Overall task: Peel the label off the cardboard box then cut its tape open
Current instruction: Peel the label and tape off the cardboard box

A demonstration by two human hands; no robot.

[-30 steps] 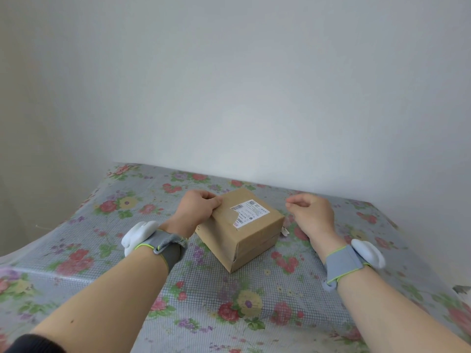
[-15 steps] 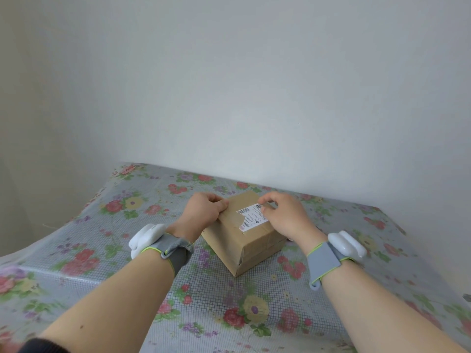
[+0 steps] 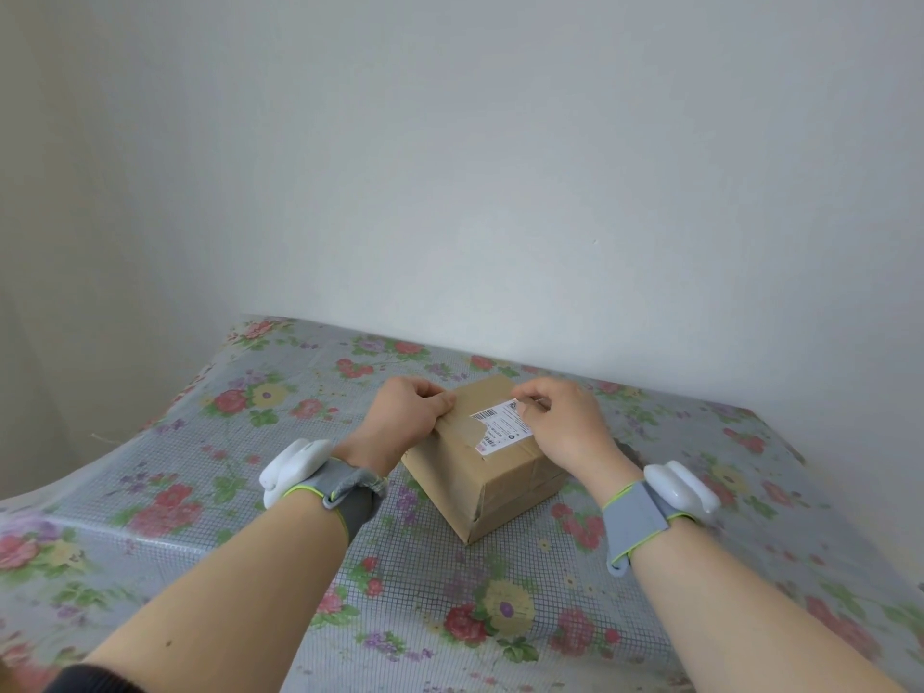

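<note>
Cardboard box (image 3: 465,472): resting on the flowered surface (image 3: 450,617), directly between the hands, one corner toward the forearms. Left hand (image 3: 407,417): fingers curled, gripping the box's top edge on its own side. Right hand (image 3: 565,427): thumb and forefinger pinching the far end of the white label (image 3: 500,426). Remainder of label flat on the box top, just left of the right hand.

You have one cardboard box (image 3: 450,487) before you, and it bears one white label (image 3: 500,425). Two hands show: one left hand (image 3: 407,417) and one right hand (image 3: 565,427). You wear two grey bands, one left wristband (image 3: 350,487) and one right wristband (image 3: 632,515). Each carries one white pod, so two in all: the left pod (image 3: 295,465) and the right pod (image 3: 680,487). One flowered cloth (image 3: 210,497) lies beneath everything.
</note>
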